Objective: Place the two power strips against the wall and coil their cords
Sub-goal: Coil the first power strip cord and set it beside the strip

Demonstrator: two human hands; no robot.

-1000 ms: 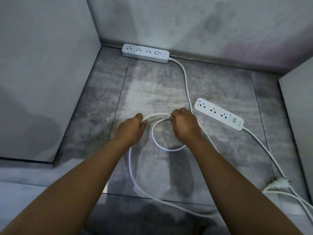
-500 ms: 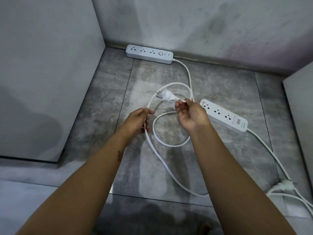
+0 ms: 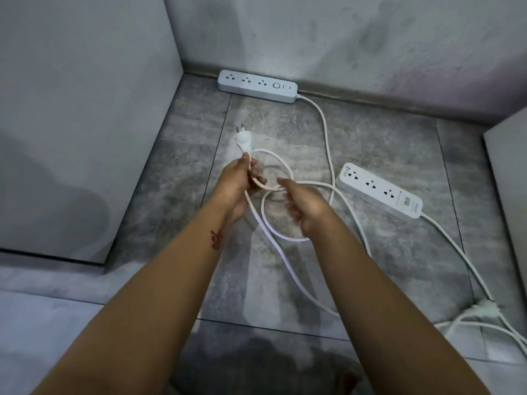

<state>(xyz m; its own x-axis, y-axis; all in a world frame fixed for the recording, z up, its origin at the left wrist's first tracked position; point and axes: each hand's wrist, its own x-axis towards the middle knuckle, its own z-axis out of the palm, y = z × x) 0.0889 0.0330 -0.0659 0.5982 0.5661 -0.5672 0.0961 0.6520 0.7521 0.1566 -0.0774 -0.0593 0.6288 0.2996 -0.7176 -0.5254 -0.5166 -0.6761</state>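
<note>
One white power strip point(image 3: 257, 86) lies flat against the back wall. Its white cord point(image 3: 327, 138) runs forward into loops between my hands. My left hand point(image 3: 238, 181) grips the cord just below its plug point(image 3: 243, 139), which points up and away. My right hand point(image 3: 302, 205) hovers palm-up at the loops, fingers loosely curled, and whether it holds the cord I cannot tell. A second white power strip point(image 3: 379, 189) lies at an angle on the floor to the right, away from the wall, with its cord point(image 3: 456, 252) trailing toward the lower right.
Grey floor tiles point(image 3: 176, 166) fill a niche with a wall panel on the left point(image 3: 85, 109) and another on the right point(image 3: 510, 166). The second strip's plug point(image 3: 484, 306) and tangled cord lie at the lower right.
The plug passed from my right hand to my left hand, which now holds it upright on the left. My right hand let go and dropped lower beside the loops.
</note>
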